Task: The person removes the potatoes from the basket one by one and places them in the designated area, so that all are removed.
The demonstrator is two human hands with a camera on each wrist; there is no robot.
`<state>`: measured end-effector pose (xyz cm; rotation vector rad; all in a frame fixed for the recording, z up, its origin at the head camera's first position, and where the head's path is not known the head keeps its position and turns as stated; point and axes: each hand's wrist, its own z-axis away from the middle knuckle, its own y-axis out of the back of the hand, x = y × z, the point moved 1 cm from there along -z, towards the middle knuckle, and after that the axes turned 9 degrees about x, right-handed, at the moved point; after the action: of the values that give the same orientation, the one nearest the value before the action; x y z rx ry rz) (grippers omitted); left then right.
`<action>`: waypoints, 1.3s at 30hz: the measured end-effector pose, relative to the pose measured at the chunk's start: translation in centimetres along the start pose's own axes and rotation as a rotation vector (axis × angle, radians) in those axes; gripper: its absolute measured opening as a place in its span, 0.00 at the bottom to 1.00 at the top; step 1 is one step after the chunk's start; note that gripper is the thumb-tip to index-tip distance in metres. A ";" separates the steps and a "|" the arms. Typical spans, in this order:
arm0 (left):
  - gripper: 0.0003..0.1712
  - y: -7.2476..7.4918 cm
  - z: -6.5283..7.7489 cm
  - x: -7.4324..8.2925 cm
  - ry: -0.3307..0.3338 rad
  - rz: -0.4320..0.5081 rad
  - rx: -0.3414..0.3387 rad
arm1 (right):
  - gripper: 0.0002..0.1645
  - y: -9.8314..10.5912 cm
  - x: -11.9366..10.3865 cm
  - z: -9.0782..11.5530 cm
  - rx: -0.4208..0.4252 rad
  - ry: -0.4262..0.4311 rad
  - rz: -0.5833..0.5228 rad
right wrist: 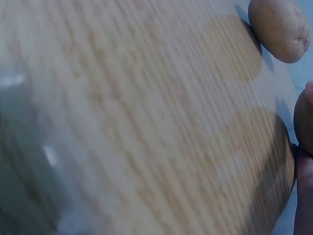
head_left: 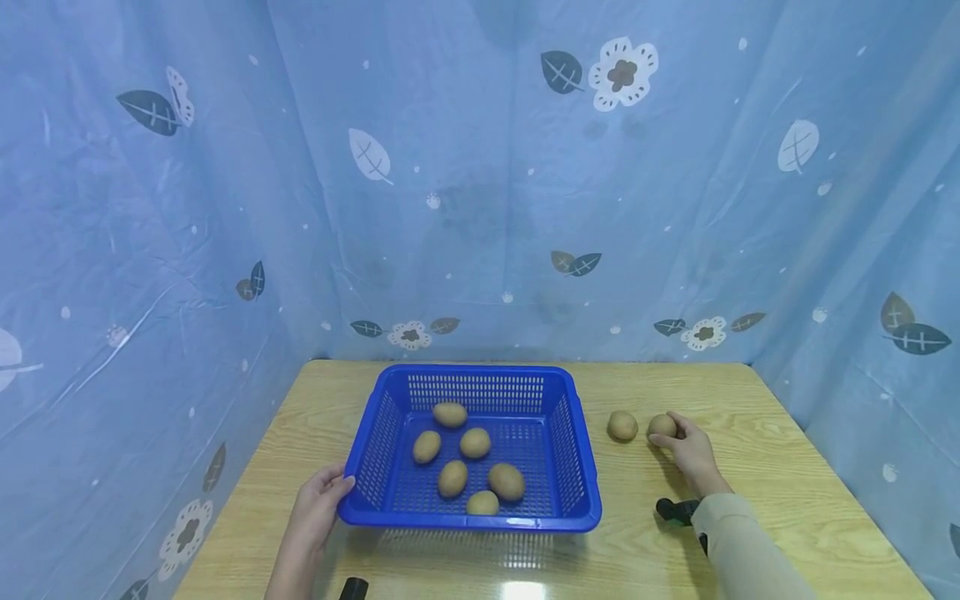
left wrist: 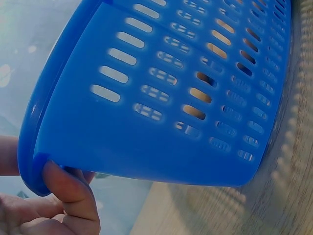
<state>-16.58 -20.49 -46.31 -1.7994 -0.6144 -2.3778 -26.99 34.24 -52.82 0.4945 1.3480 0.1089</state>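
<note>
The basket [head_left: 472, 522] is held by the left grip [head_left: 318, 506], a potato [head_left: 662, 427] by the right grip [head_left: 693, 455]. If brushed, the neighbouring potato [head_left: 622, 426] at nine o'clock may be rolled away.

Left hand [head_left: 318, 498] at the basket's [head_left: 480, 523] near-left corner, fingers curled and gripping the rim. Left forearm [head_left: 291, 567] bare where visible, rising toward that corner from the near side. Right hand [head_left: 693, 457] out to the right of the basket, well apart from it; thumb and fingers curled in a pinch (only a sliver shows in the right-wrist view). Right arm [head_left: 750, 550] reaches from nearer than the basket, pale-sleeved to the wrist.
</note>
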 end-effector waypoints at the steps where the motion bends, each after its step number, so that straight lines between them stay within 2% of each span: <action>1: 0.26 0.0 0.0 0.0 0.000 -0.001 0.001 | 0.46 0.0 0.0 0.0 0.001 0.004 0.008; 13: 0.25 0.0 0.0 -0.1 -0.015 0.013 -0.008 | 0.46 -0.1 -0.1 0.1 0.002 0.046 0.058; 22: 0.25 0.0 0.1 -0.3 -0.003 -0.010 0.001 | 0.47 -0.1 0.0 0.3 -0.002 0.053 0.097; 39: 0.24 0.0 -0.1 -0.1 -0.025 0.002 -0.007 | 0.49 0.1 -0.5 -0.2 -0.039 0.047 0.072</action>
<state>-16.64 -20.51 -46.41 -1.8346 -0.6080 -2.3627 -27.24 34.22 -52.33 0.5106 1.3722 0.2069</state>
